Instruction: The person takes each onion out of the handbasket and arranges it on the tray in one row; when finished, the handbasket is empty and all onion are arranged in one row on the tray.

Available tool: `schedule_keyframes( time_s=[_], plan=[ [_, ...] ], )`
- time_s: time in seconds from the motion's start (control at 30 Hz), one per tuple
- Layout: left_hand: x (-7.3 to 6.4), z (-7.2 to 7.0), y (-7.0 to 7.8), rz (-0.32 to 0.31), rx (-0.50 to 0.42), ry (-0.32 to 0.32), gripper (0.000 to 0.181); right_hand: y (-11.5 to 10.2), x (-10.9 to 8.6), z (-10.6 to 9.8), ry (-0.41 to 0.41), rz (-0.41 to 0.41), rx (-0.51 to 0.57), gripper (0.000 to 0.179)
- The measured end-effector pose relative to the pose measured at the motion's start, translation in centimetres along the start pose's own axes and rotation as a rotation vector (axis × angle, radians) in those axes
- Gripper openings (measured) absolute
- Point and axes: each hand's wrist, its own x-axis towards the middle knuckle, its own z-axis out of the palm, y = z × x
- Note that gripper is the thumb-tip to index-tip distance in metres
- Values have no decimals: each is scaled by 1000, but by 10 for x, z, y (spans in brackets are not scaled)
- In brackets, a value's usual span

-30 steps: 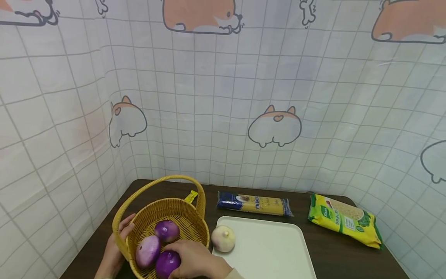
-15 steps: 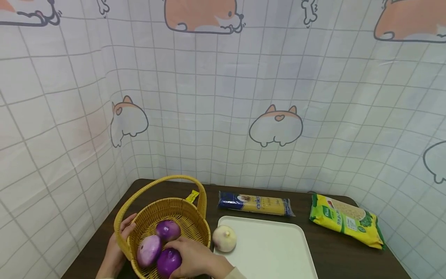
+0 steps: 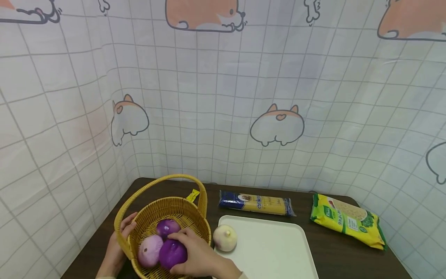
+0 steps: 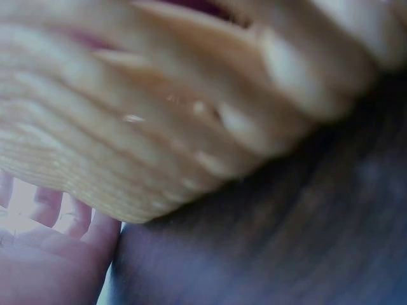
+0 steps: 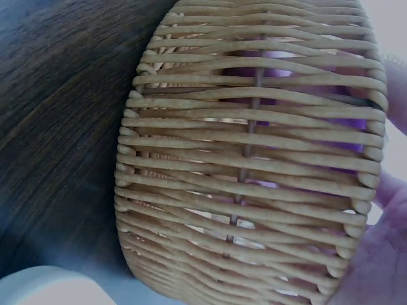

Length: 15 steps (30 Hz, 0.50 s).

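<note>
I rested the left hand [image 3: 116, 246] against the basket [image 3: 163, 207]; the right hand [image 3: 198, 254] gripped a purple onion [image 3: 172, 255], seemingly a picking step, next needing a steady lift.

Right beside the right hand's palm [image 5: 376, 262] stands the woven wicker basket [image 5: 191, 171], something purple [image 5: 351, 147] showing through its near slats. Beyond it, away from the hand, I see dark wood-grain tabletop [image 5: 57, 127] and a rounded white edge [image 5: 48, 289].

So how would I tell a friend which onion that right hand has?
On the dark table, find the yellow wicker basket with the tall arched handle. Three purple onions are inside; yours is the vivid onion nearest the white tray, the only one the right hand grips.
</note>
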Motion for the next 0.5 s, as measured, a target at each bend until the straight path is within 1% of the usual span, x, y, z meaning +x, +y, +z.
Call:
schedule_keyframes(
  time_s=[0.17, 0.33, 0.43, 0.5],
  plan=[
    [3, -4, -7, -7, -2, 4, 54, 4, -4, -4, 59, 17, 85, 75],
    [6, -7, -13, -6, 3, 7, 54, 8, -12, -8, 121, 63, 154, 75],
    [7, -8, -15, 0, 0, 6, 54, 11, -17, -9, 163, 79, 222, 75],
    [6, -7, -13, 0, -7, 4, 54, 13, -20, -10, 188, 79, 261, 76]
  ],
)
